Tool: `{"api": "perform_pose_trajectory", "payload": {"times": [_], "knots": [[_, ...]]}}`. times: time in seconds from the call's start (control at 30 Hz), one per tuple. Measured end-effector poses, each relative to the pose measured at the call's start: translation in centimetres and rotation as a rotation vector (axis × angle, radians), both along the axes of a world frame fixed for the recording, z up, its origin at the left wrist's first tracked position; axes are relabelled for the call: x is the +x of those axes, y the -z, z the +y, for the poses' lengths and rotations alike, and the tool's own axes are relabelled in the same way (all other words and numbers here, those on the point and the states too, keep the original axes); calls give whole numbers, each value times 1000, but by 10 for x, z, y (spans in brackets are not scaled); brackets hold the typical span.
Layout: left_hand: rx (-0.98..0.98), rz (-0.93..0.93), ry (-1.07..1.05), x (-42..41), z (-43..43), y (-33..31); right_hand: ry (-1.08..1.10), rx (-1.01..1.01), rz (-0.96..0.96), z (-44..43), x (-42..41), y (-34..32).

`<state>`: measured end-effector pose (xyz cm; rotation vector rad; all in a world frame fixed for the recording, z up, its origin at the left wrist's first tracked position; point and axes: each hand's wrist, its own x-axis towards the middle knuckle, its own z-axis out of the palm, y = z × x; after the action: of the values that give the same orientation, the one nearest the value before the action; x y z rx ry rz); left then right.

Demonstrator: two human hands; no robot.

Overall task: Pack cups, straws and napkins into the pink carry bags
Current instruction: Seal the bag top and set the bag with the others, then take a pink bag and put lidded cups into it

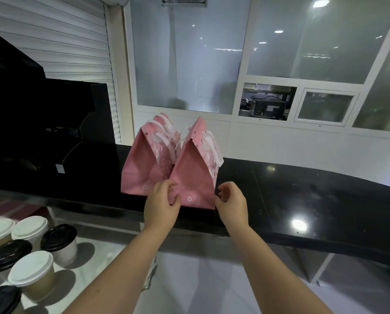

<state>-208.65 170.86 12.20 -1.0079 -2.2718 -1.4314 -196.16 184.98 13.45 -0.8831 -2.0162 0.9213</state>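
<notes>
Two pink carry bags stand upright and touching on the black counter (302,200), a little toward 11 o'clock of the view's centre. Their tops are folded to a peak and their white handles (212,146) flop over the sides. The near pink carry bag (194,177) sits at 3 o'clock of the far pink carry bag (139,168) and partly overlaps it.

The person's left hand (162,205) is at the near bag's 7 o'clock corner, its fingers curled round that corner and pinching it. The right hand (231,202) is at the bag's 5 o'clock corner with its fingers curled, its edge against the bag; whether it actually grasps the paper cannot be told.

At 8 o'clock of the view, on a lower pale surface, lidded paper cups cluster close together, some white-lidded cups (31,227) and some black-lidded cups (59,236).

A black machine (31,121) stands at 9 o'clock of the bags, with a white roller shutter (53,41) behind it. Frosted glass panels (189,64) fill the wall at 12 o'clock
</notes>
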Motion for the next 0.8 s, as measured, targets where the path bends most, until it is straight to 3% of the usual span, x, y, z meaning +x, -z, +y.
{"api": "perform_pose_trajectory", "payload": {"times": [0.17, 0.33, 0.5, 0.8], "knots": [[-366, 240, 214, 38, 20, -8, -72, 295, -247, -3, 40, -4], [-464, 388, 353, 89, 39, 4, 106, 444, -481, -19, 107, 12], [-493, 539, 586, 154, 45, 33, 401, 386, -648, -65, 194, 40], [-442, 575, 1107, 321, 9, 65, 925, 162, -788, -210, 354, 69]]}}
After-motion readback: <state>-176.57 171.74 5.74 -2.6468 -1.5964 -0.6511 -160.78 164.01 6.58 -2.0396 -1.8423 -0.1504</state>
